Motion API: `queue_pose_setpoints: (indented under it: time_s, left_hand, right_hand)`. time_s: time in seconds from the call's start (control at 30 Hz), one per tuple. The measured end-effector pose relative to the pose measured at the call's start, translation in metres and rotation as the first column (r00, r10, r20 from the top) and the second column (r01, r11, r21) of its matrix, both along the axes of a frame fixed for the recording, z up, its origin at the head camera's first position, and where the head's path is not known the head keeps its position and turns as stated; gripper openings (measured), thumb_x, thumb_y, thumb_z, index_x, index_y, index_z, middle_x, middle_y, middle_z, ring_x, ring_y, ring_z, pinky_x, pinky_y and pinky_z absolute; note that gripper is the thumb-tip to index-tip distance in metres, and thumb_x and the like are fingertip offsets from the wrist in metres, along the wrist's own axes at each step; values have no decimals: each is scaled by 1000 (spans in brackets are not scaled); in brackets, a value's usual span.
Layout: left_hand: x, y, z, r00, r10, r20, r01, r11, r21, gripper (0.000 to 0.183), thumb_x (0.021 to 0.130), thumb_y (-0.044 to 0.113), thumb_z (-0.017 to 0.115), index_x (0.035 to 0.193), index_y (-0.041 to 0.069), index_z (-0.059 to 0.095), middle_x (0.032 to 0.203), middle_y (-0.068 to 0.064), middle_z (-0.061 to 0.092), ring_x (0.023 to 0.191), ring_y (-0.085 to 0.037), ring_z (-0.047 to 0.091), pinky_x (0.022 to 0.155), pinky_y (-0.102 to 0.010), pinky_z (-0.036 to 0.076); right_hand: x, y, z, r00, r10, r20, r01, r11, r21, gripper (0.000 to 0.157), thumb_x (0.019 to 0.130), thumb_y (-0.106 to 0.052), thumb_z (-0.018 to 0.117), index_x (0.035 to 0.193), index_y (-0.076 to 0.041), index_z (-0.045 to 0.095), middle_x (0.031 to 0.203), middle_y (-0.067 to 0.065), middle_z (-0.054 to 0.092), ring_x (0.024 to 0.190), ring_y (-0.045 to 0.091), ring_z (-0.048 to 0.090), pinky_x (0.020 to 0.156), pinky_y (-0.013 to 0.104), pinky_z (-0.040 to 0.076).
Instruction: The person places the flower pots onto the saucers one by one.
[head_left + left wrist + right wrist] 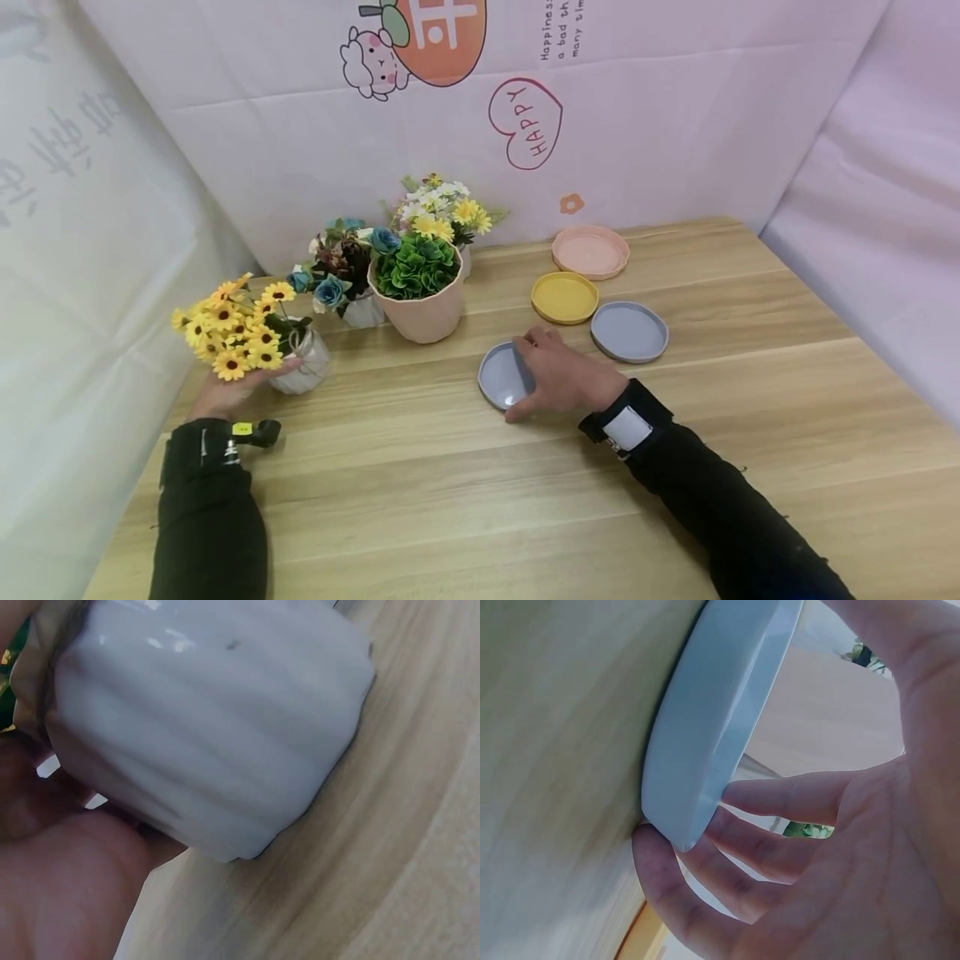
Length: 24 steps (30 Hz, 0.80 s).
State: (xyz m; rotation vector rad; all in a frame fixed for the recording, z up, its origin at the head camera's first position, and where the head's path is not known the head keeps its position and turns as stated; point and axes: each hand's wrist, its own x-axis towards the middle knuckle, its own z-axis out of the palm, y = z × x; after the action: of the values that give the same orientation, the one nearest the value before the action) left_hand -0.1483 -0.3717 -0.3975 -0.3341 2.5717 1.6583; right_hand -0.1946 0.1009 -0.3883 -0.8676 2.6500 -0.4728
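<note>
My left hand (222, 395) grips a white ribbed flowerpot (307, 367) of yellow artificial flowers (228, 329) at the table's left side. In the left wrist view the pot (217, 727) is tilted, its base close over the wood, with fingers around the upper part near the twine. My right hand (566, 379) holds a small round grey-blue saucer (501, 379) by its edge, near the middle of the table. Seen from the right wrist, several fingertips curl around the saucer's rim (705, 727), one reaching under its outer edge.
A pink pot with green leaves (420, 312) stands behind, beside pots of blue roses (330, 292) and white-and-yellow flowers (442, 208). Beyond my right hand lie a yellow saucer (565, 298), a pink saucer (591, 252) and another grey-blue saucer (630, 332). Printed cloth (675, 125) hangs behind the table.
</note>
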Motion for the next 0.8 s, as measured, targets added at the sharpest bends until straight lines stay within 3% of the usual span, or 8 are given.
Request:
queue_pose_setpoints:
  time_s: [0.23,0.3,0.4,0.5,0.57,0.67,0.73,0.8]
  left_hand:
    - [0,1,0,996,-80,27,81,997,-16,110,95,27,81,171,20,3,175,-20,16,162,-44,13,133,-66,4]
    - [0,2,0,995,-90,29,91,996,-13,110,94,26,81,171,20,4,174,-17,19,161,-43,14,133,-66,5]
    - [2,4,0,993,-120,12,120,993,4,101,94,23,81,169,19,13,163,-8,34,157,-35,25,133,-64,12]
    - [4,6,0,985,-169,-20,169,986,-4,87,96,20,79,163,21,25,147,11,45,144,-15,40,130,-45,28]
    - [5,7,0,979,-200,-36,200,980,-15,80,96,17,78,160,20,30,142,15,48,135,-6,44,122,-32,36]
    - [8,7,2,975,-223,11,224,972,-71,87,97,23,77,165,12,23,155,-4,45,143,-19,44,123,-37,38]
    - [11,7,6,975,-191,109,205,970,-132,102,97,36,76,168,5,11,165,-24,33,151,-39,35,127,-57,32]
    - [13,7,8,965,-175,193,209,963,-173,113,95,44,76,168,1,2,168,-34,22,155,-53,24,125,-72,22]
  right_hand:
    - [6,-3,-1,1000,30,2,-30,1000,-6,114,79,-57,89,159,6,37,153,23,44,133,38,47,107,47,53]
    - [7,-3,-2,999,32,4,-32,999,-5,114,80,-57,88,159,6,36,154,23,43,134,38,46,108,48,53]
    - [9,-4,-1,999,32,12,-32,999,-6,114,80,-57,88,160,5,35,155,22,42,137,39,45,109,49,53]
    - [11,-5,-1,999,37,12,-37,999,-8,114,80,-58,88,160,5,35,156,23,42,138,40,45,110,50,53]
    - [12,-7,-1,999,42,11,-42,999,-10,114,80,-58,88,160,5,36,156,23,42,139,41,45,110,50,53]
    - [13,-8,-2,999,48,7,-48,999,-13,114,80,-58,88,160,5,35,157,24,42,140,42,45,111,51,53]
    - [13,-9,-2,999,52,2,-52,999,-13,114,80,-58,88,160,5,35,157,25,42,141,42,44,113,52,52]
    - [14,-10,-2,999,54,-2,-54,998,-10,114,80,-58,88,160,5,35,158,25,41,142,43,44,116,53,50]
